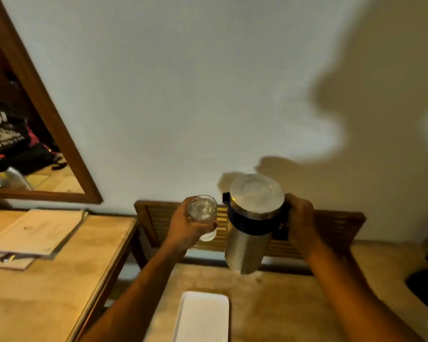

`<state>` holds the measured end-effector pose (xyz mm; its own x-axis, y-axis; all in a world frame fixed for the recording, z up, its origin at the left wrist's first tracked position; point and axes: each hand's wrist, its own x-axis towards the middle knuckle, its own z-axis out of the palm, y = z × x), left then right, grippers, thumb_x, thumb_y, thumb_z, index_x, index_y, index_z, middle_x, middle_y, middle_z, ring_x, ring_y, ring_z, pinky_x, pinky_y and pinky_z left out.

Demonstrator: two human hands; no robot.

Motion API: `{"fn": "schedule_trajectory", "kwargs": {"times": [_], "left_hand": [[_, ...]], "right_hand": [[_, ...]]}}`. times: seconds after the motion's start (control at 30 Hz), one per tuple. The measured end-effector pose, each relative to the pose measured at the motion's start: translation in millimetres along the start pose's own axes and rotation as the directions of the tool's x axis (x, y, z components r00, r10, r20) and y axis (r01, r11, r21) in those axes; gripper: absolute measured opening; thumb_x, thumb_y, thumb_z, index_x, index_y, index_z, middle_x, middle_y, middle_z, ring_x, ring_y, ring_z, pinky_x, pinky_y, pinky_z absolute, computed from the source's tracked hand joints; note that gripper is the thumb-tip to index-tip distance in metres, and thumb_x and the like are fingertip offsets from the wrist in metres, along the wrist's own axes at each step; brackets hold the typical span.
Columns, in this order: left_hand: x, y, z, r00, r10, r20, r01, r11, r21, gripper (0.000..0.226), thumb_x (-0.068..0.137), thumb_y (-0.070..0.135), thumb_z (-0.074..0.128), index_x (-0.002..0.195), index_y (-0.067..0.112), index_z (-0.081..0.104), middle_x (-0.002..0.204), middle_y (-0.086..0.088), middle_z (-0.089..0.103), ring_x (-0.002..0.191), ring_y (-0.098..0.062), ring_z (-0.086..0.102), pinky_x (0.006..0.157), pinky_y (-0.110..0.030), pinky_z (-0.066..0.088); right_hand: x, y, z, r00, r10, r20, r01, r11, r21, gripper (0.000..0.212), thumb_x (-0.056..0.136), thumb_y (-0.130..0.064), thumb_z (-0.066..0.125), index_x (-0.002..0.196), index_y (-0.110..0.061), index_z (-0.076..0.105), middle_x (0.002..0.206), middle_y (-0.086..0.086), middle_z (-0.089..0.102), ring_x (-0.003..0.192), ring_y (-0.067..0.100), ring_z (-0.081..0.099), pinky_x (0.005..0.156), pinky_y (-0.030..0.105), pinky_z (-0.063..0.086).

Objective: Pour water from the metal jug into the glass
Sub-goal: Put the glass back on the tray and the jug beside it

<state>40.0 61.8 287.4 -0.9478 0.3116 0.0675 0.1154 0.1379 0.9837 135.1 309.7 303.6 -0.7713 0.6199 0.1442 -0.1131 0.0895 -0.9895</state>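
Note:
My left hand (186,224) grips a clear glass (203,213) from its left side and holds it in the air, upright, with water visible inside. My right hand (300,222) is closed around the dark handle of the metal jug (251,225), a steel cylinder with a black collar, a black spout pointing left toward the glass, and a flat steel lid. The jug hangs roughly upright just above the wooden table (282,304), a small gap to the right of the glass. No stream of water shows between them.
A white rectangular tray (203,317) lies on the table below my hands. A second wooden table (59,280) at left holds papers (32,230). A framed mirror (47,107) leans at upper left. A slatted wooden panel (331,225) stands against the wall. Dark objects sit at the right edge.

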Motion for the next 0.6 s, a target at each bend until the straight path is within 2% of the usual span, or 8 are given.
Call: {"fn": "schedule_trajectory", "kwargs": {"times": [0.07,0.17,0.2,0.27,0.37,0.47,0.53,0.6], "left_hand": [[0,-38,10,0.998,-0.060,-0.025,0.060,0.998,0.029,0.065,0.058,-0.007,0.091,0.104,0.029,0.062,0.103,-0.001,0.071,0.095,-0.016,0.069,0.077,-0.030,0.059],[-1,-113,26,0.992,-0.119,-0.041,0.122,0.990,0.072,0.067,0.056,0.001,0.094,0.101,0.039,0.062,0.101,0.007,0.071,0.088,-0.001,0.071,0.061,-0.012,0.056],[-4,-137,30,0.989,-0.136,-0.055,0.141,0.986,0.092,0.067,0.055,0.003,0.095,0.100,0.040,0.062,0.099,0.008,0.072,0.088,0.001,0.070,0.061,-0.009,0.055],[-11,-183,38,0.980,-0.182,-0.078,0.191,0.974,0.119,0.067,0.056,0.004,0.095,0.103,0.038,0.062,0.101,0.007,0.072,0.090,-0.002,0.070,0.062,-0.009,0.055],[-19,-261,57,0.964,-0.243,-0.112,0.258,0.954,0.152,0.071,0.054,0.004,0.096,0.113,0.025,0.062,0.106,0.001,0.070,0.095,-0.017,0.069,0.067,-0.017,0.056],[-31,-319,68,0.933,-0.321,-0.161,0.346,0.924,0.162,0.070,0.051,0.008,0.098,0.106,0.032,0.061,0.101,0.004,0.070,0.095,-0.021,0.069,0.071,-0.024,0.057],[-39,-355,78,0.915,-0.359,-0.183,0.388,0.907,0.162,0.071,0.049,0.015,0.098,0.105,0.035,0.059,0.102,0.005,0.070,0.096,-0.022,0.068,0.077,-0.035,0.060],[-47,-380,84,0.895,-0.391,-0.214,0.427,0.890,0.162,0.072,0.047,0.020,0.097,0.109,0.029,0.061,0.104,0.004,0.070,0.097,-0.023,0.067,0.082,-0.041,0.060]], "right_hand": [[-7,48,-2,0.998,-0.053,0.026,0.056,0.988,-0.144,0.030,0.095,0.010,0.047,0.070,0.011,0.064,0.067,0.030,0.063,0.056,0.023,0.054,0.048,0.029,0.048],[-14,127,-11,0.999,0.005,0.039,0.003,0.981,-0.192,0.034,0.095,-0.003,0.048,0.068,0.013,0.059,0.065,0.032,0.062,0.063,0.049,0.056,0.050,0.052,0.051],[-18,147,-15,0.999,0.024,0.023,-0.019,0.980,-0.198,0.034,0.094,-0.007,0.048,0.068,0.012,0.060,0.066,0.031,0.062,0.063,0.050,0.057,0.050,0.054,0.051],[-26,187,-22,0.996,0.088,-0.001,-0.086,0.978,-0.192,0.029,0.094,-0.004,0.052,0.070,0.000,0.066,0.067,0.021,0.068,0.063,0.037,0.063,0.046,0.041,0.055],[-35,248,-26,0.964,0.254,-0.084,-0.259,0.964,-0.058,0.042,0.095,0.008,0.049,0.063,-0.013,0.067,0.054,-0.005,0.069,0.051,0.009,0.066,0.036,0.016,0.049],[-43,291,-24,0.947,0.305,-0.104,-0.308,0.951,-0.011,0.064,0.088,0.012,0.046,0.038,-0.026,0.054,0.035,-0.009,0.053,0.034,0.001,0.049,0.030,0.012,0.037],[-50,315,-23,0.949,0.300,-0.097,-0.301,0.954,0.003,0.053,0.078,-0.001,0.048,0.032,-0.026,0.048,0.032,-0.010,0.044,0.032,0.000,0.042,0.028,0.013,0.034],[-55,331,-22,0.949,0.306,-0.080,-0.305,0.952,0.030,0.042,0.071,-0.009,0.046,0.032,-0.026,0.047,0.033,-0.011,0.043,0.033,0.003,0.041,0.030,0.013,0.034]]}}
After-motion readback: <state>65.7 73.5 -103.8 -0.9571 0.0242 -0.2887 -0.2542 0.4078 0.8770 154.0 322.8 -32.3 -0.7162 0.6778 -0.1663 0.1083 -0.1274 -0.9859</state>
